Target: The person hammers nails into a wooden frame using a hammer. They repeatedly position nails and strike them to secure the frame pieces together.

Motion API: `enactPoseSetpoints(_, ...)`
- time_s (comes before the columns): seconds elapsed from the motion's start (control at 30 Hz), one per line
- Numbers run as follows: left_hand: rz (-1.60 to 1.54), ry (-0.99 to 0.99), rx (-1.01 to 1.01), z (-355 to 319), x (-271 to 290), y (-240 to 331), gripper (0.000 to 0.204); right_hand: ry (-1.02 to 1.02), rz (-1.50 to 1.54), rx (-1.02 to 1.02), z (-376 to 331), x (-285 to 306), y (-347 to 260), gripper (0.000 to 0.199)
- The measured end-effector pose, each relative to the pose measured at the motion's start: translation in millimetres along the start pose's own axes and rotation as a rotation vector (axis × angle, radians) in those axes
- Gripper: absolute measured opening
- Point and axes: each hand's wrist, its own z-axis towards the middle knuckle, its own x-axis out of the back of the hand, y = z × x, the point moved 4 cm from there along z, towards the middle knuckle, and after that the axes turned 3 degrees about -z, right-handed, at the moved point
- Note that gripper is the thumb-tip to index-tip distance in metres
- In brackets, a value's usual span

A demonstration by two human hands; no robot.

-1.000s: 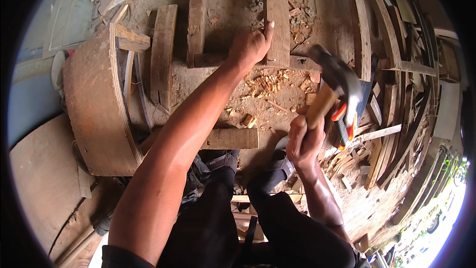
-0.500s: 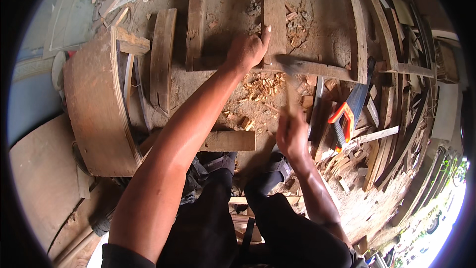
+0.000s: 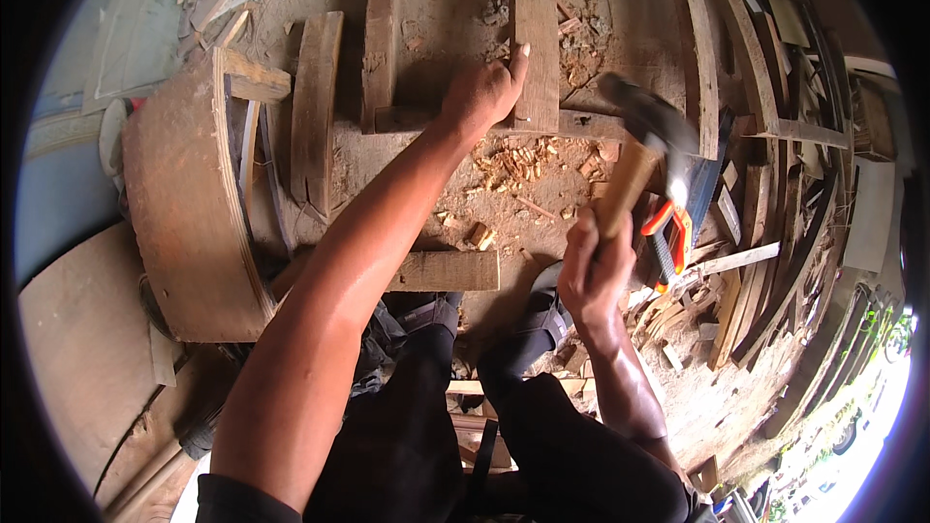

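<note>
My left hand (image 3: 484,95) is closed on the left edge of an upright-running wooden plank (image 3: 537,24), its thumb lying on the plank's face. The plank's near end rests over a wooden crosspiece (image 3: 593,126). On that end shows a small shiny spot, perhaps a nail head; it is too small to be sure. In my right hand (image 3: 595,271) is a claw hammer (image 3: 630,177), gripped by its wooden handle. Its dark metal head is lifted to the right of the plank end, slightly blurred.
A handsaw with an orange handle (image 3: 682,237) leans among wood scraps on the right. A curved plywood panel (image 3: 184,203) stands at left. Wood chips (image 3: 518,163) and a short wood block (image 3: 450,272) lie on the floor before my feet. Other frame slats (image 3: 383,29) run beside the plank.
The hammer has risen from the plank's near end and swung to the right, with my right hand moving along. My left hand keeps its hold on the plank.
</note>
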Motion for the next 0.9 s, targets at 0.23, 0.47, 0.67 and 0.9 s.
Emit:
enactPoseSetpoints(0.23, -0.071, -0.12, 0.063, 2.7, -10.5, 9.7, 0.04, -0.208, -0.175, 0.051, -13.7, -23.3, 51.4, 0.017)
enactPoseSetpoints(0.47, 0.192, -0.079, -0.127, 2.7, -21.9, -1.1, 0.041, -0.041, 0.135, 0.184, -21.5, -18.9, 36.1, 0.018)
enactPoseSetpoints(0.67, 0.124, 0.031, -0.164, -1.5, -12.2, -2.3, 0.053, -0.033, 0.001, 0.064, -3.9, -7.8, 0.9, 0.021)
enactPoseSetpoints(0.9, -0.035, -0.184, 0.091, 0.5, -0.7, 12.5, 0.056, -0.234, -0.158, -0.084, -13.9, -23.4, 46.7, 0.021)
